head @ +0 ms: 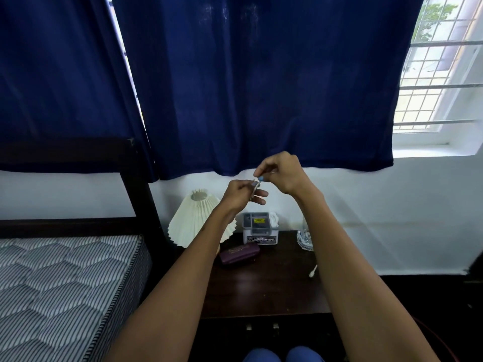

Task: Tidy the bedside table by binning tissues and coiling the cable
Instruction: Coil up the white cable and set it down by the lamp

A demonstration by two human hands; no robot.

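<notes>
Above the dark wooden bedside table, you hold both hands raised in front of the navy blue curtain. Your left hand has its fingers curled round a small bundle of thin pale cable, with two fingers stretched out to the right below it. Your right hand sits just above and to the right, its fingertips pinching the upper end of that same cable close to your left thumb; how many loops the bundle has is too small to tell. On the table below, a white pleated lampshade stands at the back left, beside a grey plastic organiser box with something white, perhaps tissue, tucked at its right end. A purple oblong case lies in front of the box. A clear glass dish rests at the back right, and a white cotton swab lies near the table's right edge. To your left is a mattress with grey and white stripes on a dark bed frame.
</notes>
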